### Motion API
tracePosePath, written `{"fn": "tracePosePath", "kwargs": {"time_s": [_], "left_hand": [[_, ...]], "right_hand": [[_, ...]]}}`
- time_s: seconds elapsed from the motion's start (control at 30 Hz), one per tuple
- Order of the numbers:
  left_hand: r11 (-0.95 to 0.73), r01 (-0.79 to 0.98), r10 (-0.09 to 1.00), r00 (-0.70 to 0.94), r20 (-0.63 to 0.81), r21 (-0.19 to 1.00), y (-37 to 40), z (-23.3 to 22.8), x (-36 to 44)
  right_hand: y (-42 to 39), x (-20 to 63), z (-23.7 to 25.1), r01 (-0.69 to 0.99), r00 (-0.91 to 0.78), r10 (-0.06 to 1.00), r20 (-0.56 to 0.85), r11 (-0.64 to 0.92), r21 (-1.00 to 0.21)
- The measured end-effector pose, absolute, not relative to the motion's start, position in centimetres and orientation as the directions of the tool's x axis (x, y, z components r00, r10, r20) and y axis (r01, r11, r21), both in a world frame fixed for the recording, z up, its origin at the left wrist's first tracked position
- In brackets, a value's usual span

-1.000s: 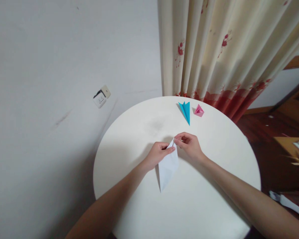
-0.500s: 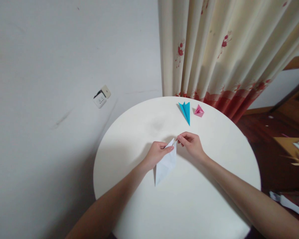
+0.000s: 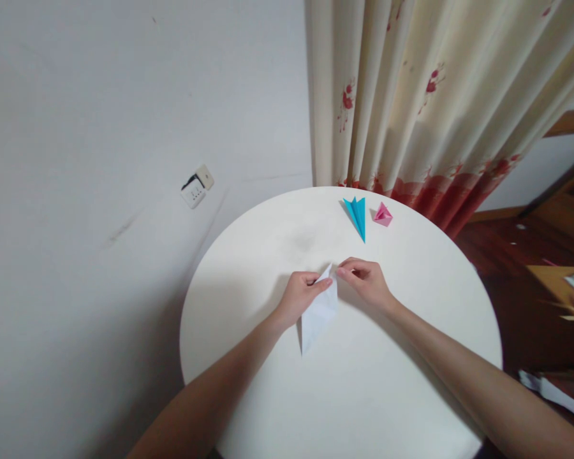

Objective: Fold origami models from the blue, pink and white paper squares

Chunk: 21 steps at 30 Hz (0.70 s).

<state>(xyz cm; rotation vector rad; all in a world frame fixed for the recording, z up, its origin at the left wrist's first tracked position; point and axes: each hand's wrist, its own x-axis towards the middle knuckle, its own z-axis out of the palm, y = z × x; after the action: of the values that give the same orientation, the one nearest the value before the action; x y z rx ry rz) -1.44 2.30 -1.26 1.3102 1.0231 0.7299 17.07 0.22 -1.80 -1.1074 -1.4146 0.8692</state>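
Left hand [image 3: 300,294] and right hand [image 3: 366,280] both pinch the folded white paper [image 3: 319,313], fingers closed on its top, near the blue origami [image 3: 357,215].

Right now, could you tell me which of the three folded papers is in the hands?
The white one; the blue and pink ones lie untouched near the curtain.

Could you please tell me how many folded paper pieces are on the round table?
3: a white piece held by both hands, a blue piece and a pink piece at the far edge.
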Motion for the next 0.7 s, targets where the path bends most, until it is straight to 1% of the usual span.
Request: {"fn": "tracePosePath", "kwargs": {"time_s": [0.1, 0.17, 0.27, 0.37, 0.5, 0.6, 0.7], "left_hand": [[0.107, 0.120, 0.901, 0.408, -0.148, 0.987, 2.3, -1.3, -1.4], [0.091, 0.121, 0.901, 0.413, -0.134, 0.988, 2.3, -1.3, -1.4], [0.092, 0.116, 0.897, 0.421, -0.133, 0.989, 2.3, -1.3, -1.5], [0.090, 0.105, 0.893, 0.432, -0.127, 0.990, 2.4, -1.3, -1.4], [0.109, 0.093, 0.897, 0.420, -0.138, 0.990, 2.4, -1.4, -1.4], [0.120, 0.065, 0.905, 0.404, -0.136, 0.991, 2.4, -1.5, -1.4], [0.105, 0.058, 0.917, 0.381, -0.120, 0.993, 2.4, -1.6, -1.4]], "right_hand": [[0.3, 16.8, -2.0, 0.121, 0.036, 0.969, 0.245, 0.239, -0.963], [0.3, 16.6, -1.9, 0.065, 0.071, 0.974, 0.216, 0.212, -0.975], [0.3, 16.2, -1.8, -0.051, 0.099, 0.974, 0.204, 0.210, -0.976], [0.3, 16.0, -1.9, -0.117, 0.079, 0.977, 0.200, 0.208, -0.971], [0.3, 15.9, -2.2, -0.119, 0.077, 0.979, 0.191, 0.199, -0.973], [0.3, 15.9, -2.0, -0.094, 0.121, 0.978, 0.168, 0.179, -0.979], [0.3, 15.9, -1.8, -0.041, 0.118, 0.983, 0.138, 0.144, -0.989]]}}
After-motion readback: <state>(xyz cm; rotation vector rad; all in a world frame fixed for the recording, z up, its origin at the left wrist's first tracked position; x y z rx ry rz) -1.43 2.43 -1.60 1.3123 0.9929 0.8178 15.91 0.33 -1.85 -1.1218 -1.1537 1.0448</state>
